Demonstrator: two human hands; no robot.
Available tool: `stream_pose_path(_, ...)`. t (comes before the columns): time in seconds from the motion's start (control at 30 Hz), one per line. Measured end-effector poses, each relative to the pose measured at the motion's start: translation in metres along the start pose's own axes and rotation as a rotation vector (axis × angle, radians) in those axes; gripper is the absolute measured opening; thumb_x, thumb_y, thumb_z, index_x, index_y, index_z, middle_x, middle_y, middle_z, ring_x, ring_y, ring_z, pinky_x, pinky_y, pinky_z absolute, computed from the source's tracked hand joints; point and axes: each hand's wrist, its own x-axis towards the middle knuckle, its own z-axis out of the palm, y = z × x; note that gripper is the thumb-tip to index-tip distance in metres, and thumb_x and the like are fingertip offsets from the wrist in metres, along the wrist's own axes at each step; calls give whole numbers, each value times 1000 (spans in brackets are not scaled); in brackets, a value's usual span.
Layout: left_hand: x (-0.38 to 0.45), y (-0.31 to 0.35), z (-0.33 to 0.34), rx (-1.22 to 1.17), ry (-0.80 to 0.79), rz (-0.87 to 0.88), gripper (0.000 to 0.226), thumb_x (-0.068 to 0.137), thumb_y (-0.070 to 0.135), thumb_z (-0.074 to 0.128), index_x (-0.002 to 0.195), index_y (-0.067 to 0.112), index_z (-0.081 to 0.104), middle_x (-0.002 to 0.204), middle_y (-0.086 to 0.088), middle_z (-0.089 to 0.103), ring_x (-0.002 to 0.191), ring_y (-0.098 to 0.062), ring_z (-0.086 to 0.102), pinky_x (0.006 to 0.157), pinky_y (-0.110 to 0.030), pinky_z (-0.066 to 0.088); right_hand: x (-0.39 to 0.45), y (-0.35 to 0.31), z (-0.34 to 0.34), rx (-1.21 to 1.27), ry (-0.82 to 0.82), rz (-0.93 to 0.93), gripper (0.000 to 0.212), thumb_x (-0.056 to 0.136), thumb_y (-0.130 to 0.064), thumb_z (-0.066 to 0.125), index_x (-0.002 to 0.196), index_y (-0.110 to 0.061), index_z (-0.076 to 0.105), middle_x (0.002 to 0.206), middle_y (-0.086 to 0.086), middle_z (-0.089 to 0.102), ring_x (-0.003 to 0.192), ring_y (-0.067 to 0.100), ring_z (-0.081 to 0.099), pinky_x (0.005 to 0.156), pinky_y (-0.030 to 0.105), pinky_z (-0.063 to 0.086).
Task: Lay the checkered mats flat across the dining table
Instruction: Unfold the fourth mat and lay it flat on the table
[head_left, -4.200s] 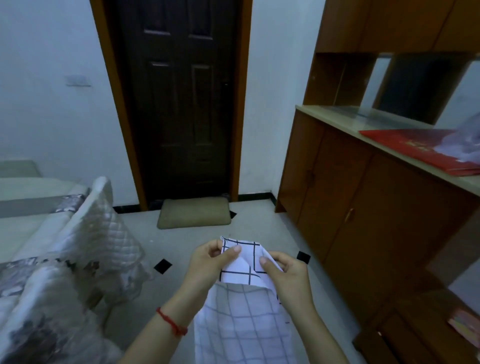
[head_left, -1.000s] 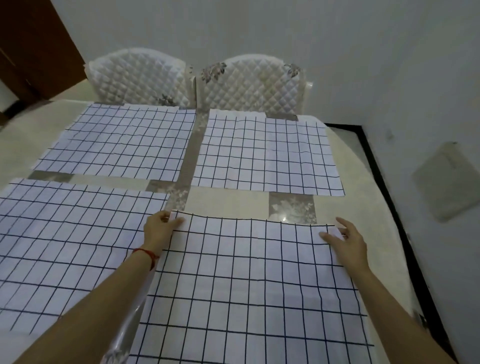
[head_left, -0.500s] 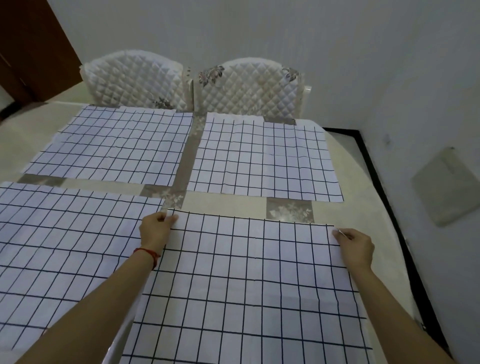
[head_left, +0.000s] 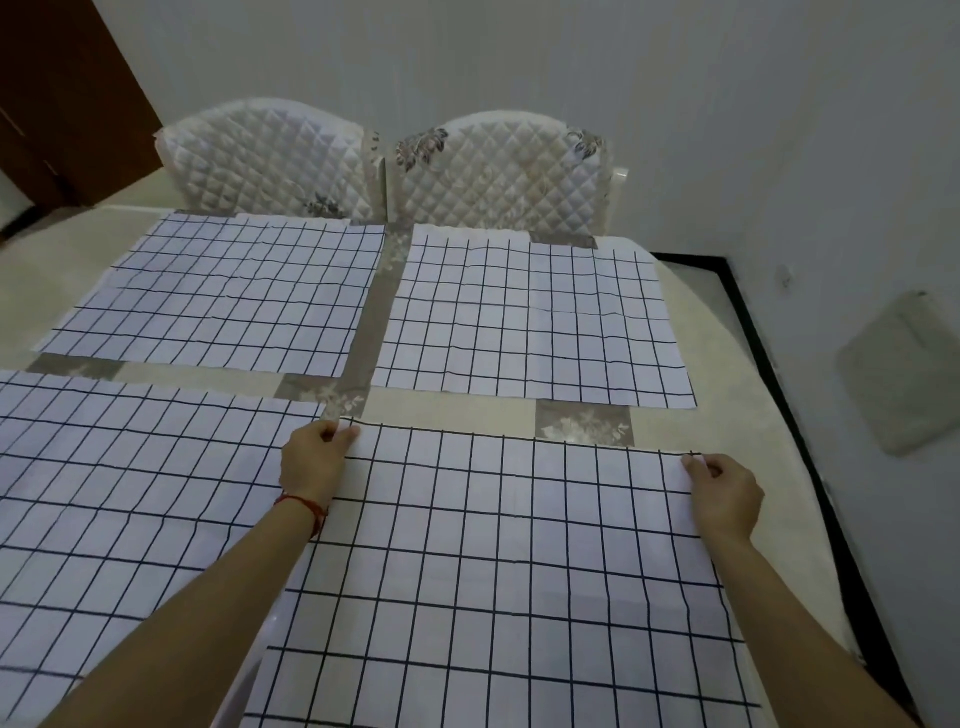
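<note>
Several white mats with a dark grid lie spread on the beige dining table (head_left: 737, 395). The near right mat (head_left: 509, 561) is the one I hold: my left hand (head_left: 314, 460) pinches its far left corner and my right hand (head_left: 724, 493) pinches its far right corner. It lies flat, its near edge running out of view. A near left mat (head_left: 130, 499) lies beside it, almost touching. Two more mats lie flat at the back, far left (head_left: 228, 296) and far right (head_left: 530, 322).
Two white quilted chairs (head_left: 270, 156) (head_left: 504, 166) stand against the table's far edge. A white wall runs along the right, with dark floor trim (head_left: 779, 374) beside the table's rounded right edge. A dark wooden door (head_left: 62, 98) is at the far left.
Earlier I held a folded mat while facing a door. Over the last second my fingers closed on the near right mat's far corners, and the mat shifted slightly toward me.
</note>
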Motion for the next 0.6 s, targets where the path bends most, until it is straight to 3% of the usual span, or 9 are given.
stream_pose_path(0.23,9,8,6,42,32,2,30,82,39,62,71,12,61,69,-7,60,74,-28,56,61,-29,38,11,0,6,-23,26,-23,24,87,-19,60,90,3,66,89,22,68,73,25,53,70,31,43)
stream_pose_path(0.4,15,14,11,98,54,13,34,83,41,61,78,8,65,77,-11,64,77,-28,57,63,-31,40,22,1,12,-85,72,-58,25,86,-23,61,85,1,67,86,21,70,77,34,61,80,42,48)
stream_pose_path(0.6,20,18,15,173,59,25,36,84,42,60,82,6,65,81,-16,65,81,-32,59,68,-34,44,34,3,20,-141,78,-85,25,85,-25,62,86,0,67,88,20,70,84,37,60,89,50,45)
